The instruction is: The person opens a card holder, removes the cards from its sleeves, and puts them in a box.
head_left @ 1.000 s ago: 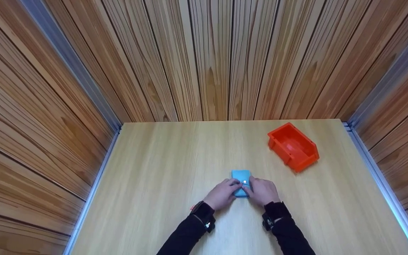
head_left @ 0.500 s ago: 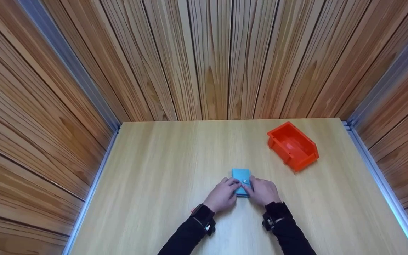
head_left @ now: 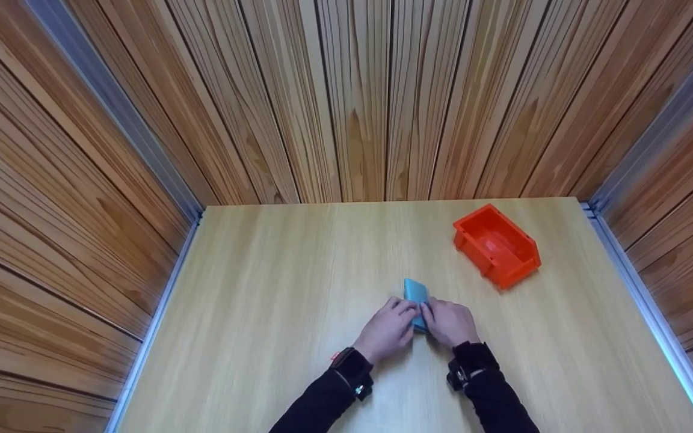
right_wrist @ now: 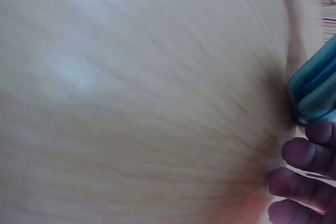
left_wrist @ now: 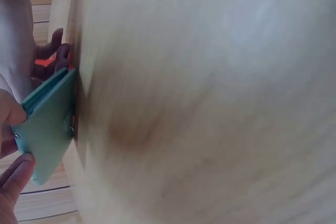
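Observation:
In the head view a small light-blue wallet (head_left: 415, 291) stands tilted on the table, its left side raised. My left hand (head_left: 386, 328) pinches its left side. My right hand (head_left: 452, 322) holds the right side, the thumb against the near face. Seen from the left wrist, the wallet (left_wrist: 48, 137) shows a smooth face with metal snaps, its lower edge on or close to the tabletop. Layered edges of the wallet (right_wrist: 315, 90) appear in the right wrist view, above my right hand's bent fingers (right_wrist: 300, 153). My palms hide part of the wallet.
An orange-red open bin (head_left: 497, 248) sits at the back right of the light wooden table (head_left: 286, 258). Wood-plank walls (head_left: 358, 108) rise behind and on both sides, with metal rails along the table's side edges.
The wallet lay flat with its snap facing up; now its left side is lifted and it leans to the right. My left hand has shifted right with it; the right hand has barely moved.

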